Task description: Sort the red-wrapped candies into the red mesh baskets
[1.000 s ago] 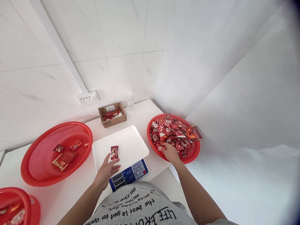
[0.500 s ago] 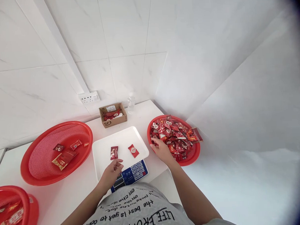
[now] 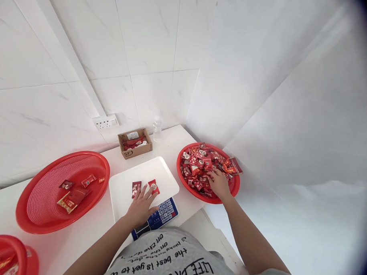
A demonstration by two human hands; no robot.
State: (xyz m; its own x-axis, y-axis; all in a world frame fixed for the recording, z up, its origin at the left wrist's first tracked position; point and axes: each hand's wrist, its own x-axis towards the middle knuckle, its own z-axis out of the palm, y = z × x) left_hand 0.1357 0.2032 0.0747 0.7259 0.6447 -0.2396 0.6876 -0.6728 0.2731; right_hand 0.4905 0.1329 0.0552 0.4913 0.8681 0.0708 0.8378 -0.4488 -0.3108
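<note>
White counter (image 3: pixel 171 142): carries everything listed; runs beneath both hands to the tiled wall.

Large red mesh basket (image 3: pixel 44 198): well to the left of the left fingers; a few red and gold packets lie in it.

Smaller red basket (image 3: pixel 203 198): around the right fingers; filled with a heap of red packets (image 3: pixel 202 161).

Stacked red baskets (image 3: pixel 13 255): far left of the left fingers, cut by the picture's edge.

White tray (image 3: pixel 142 171): under the left fingers, sitting on the scale.

Scale (image 3: pixel 163 213): blue keypad panel just behind the left fingers, partly covered by the palm.

Cardboard box (image 3: pixel 135 143): well beyond the left fingertips, near the wall; red packets inside.

Left hand (image 3: pixel 140 209): palm down on the tray's near edge, fingers spread and flat, holding nothing.

Right hand (image 3: pixel 219 184): in the smaller basket, fingers bent down into the heap; whether they pinch a packet cannot be told.

Clear bottle (image 3: pixel 157 128): beyond the box, far from both sets of fingers.

Wall socket (image 3: pixel 104 122): on the wall, far beyond the left fingers.

Two red packets: the darker packet (image 3: pixel 136 188) lies just left of the left fingertips; the brighter packet (image 3: pixel 153 186) lies at the fingertips, touching or almost so. The two sit close together, apart from each other.
</note>
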